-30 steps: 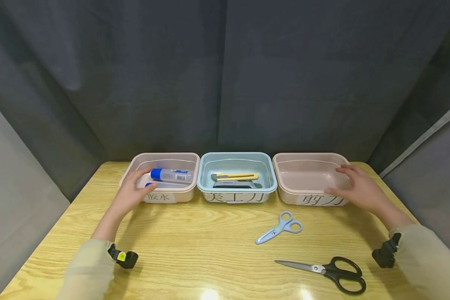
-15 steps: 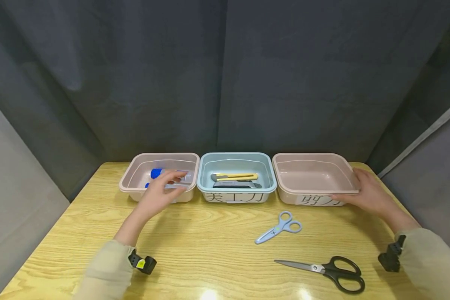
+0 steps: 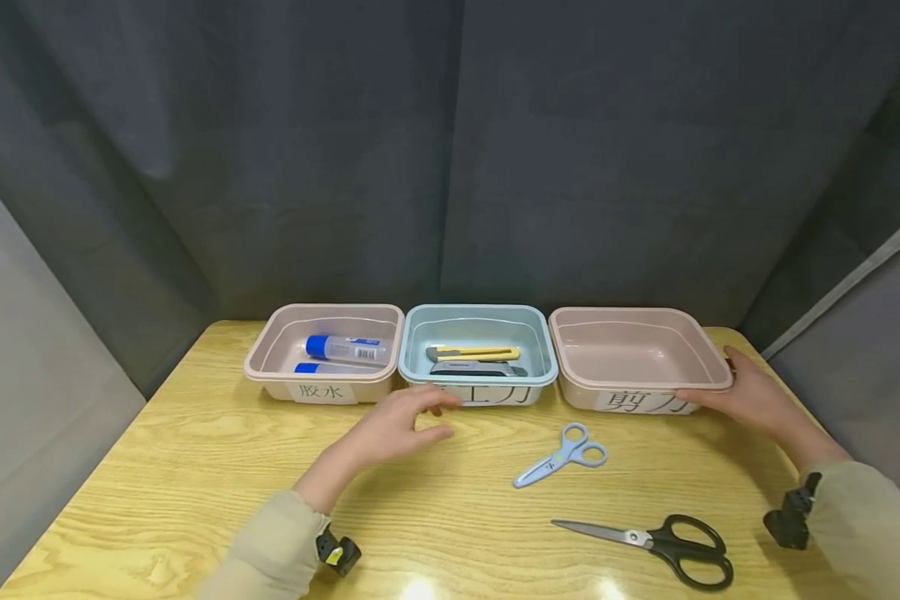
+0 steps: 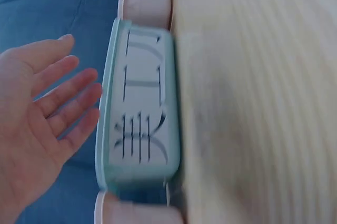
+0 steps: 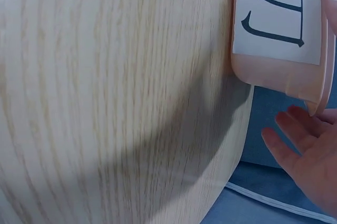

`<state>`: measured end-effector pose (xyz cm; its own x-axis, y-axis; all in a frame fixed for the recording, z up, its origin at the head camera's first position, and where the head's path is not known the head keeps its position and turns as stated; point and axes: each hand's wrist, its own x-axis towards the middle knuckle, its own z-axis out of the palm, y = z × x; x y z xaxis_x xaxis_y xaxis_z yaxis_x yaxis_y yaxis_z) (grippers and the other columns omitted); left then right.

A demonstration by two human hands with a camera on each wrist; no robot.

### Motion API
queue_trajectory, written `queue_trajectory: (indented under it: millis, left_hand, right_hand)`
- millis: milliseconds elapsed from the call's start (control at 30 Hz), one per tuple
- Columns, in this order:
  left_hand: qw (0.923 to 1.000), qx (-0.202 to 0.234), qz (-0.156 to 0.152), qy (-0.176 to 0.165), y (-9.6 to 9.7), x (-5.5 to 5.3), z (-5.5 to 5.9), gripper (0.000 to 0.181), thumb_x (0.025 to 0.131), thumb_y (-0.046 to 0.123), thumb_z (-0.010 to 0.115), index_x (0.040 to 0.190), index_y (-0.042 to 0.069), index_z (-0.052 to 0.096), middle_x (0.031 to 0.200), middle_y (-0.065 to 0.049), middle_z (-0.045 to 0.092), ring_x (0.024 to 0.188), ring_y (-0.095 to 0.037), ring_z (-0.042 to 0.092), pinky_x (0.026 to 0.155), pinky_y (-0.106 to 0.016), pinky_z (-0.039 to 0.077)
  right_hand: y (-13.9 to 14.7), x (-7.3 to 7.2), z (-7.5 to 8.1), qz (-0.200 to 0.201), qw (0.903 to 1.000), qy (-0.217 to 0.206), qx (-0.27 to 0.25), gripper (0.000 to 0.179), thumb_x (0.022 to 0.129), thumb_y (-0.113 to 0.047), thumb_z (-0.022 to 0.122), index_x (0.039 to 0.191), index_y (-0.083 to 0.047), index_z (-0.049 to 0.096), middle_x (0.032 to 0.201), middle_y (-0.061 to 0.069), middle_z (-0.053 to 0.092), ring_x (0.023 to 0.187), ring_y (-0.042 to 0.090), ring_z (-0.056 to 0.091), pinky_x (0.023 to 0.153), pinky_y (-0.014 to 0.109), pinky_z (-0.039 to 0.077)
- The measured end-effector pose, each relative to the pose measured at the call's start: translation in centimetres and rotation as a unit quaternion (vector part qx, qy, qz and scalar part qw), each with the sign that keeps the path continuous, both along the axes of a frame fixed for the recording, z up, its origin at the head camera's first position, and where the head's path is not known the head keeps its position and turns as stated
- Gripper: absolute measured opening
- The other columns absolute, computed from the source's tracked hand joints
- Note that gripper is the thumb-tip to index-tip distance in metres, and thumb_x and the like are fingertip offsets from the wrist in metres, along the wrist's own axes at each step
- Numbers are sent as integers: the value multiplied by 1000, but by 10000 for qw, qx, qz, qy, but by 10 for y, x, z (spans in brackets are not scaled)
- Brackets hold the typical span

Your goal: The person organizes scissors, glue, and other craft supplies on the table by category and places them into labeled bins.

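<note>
My left hand [image 3: 393, 427] hovers over the table in front of the blue bin [image 3: 532, 310], holding nothing. In the left wrist view its fingers are extended beside that labelled bin. My right hand [image 3: 750, 398] is at the front right corner of the right pink bin [image 3: 581, 395], thumb along the front rim and fingers by the side wall. The right wrist view shows those fingers [image 5: 281, 148] loosely spread near the corner. Light blue scissors [image 3: 562, 457] and black-handled scissors [image 3: 663, 546] lie on the table.
The left pink bin [image 3: 378, 390] contains blue-capped glue bottles [image 3: 345, 348]. A yellow utility knife [image 3: 480, 353] and a grey utility knife [image 3: 472, 368] lie in the blue bin. Behind the bins hangs a dark curtain [image 3: 450, 167]; the wooden table [image 3: 195, 467] ends there.
My left hand has moved right and nearer, from the left pink bin to in front of the blue one. My right hand has shifted from over the right bin to its outer corner.
</note>
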<state>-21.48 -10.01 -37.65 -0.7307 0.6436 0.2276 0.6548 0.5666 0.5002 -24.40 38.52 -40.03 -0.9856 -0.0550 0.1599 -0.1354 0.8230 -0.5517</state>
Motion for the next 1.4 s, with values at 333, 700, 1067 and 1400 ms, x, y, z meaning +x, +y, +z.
queue_trajectory:
  millis: [333,700,1067,1400]
  left_hand:
    - [9929,-1090,-345,-321,45,5,-8,41,85,36,61,123,20,56,113,6,61,97,-8,58,81,-21,46]
    - [9875,-1449,-400,-464,89,10,-20,52,80,40,66,125,17,53,106,3,63,95,-7,58,78,-20,45]
    - [9813,-1917,21,-153,123,18,-35,38,76,38,70,107,16,65,80,9,52,69,-4,45,55,-17,37]
    - [9739,-2258,224,90,133,20,-35,24,70,26,77,89,16,65,76,6,44,65,-8,41,52,-18,34]
  right_hand:
    - [-2,-4,3,106,9997,-173,113,79,75,-41,72,126,8,38,112,30,53,95,39,52,73,46,44]
    - [-3,-1,3,246,9977,-487,-403,80,81,-31,68,136,8,25,123,31,44,104,39,44,81,51,41]
    - [9,1,-5,243,9941,-567,-897,81,83,-26,66,141,5,19,129,28,38,91,3,49,65,17,45]
    - [13,-2,-11,257,9931,-513,-1027,79,83,-26,67,140,7,21,128,29,38,83,-15,42,63,14,46]
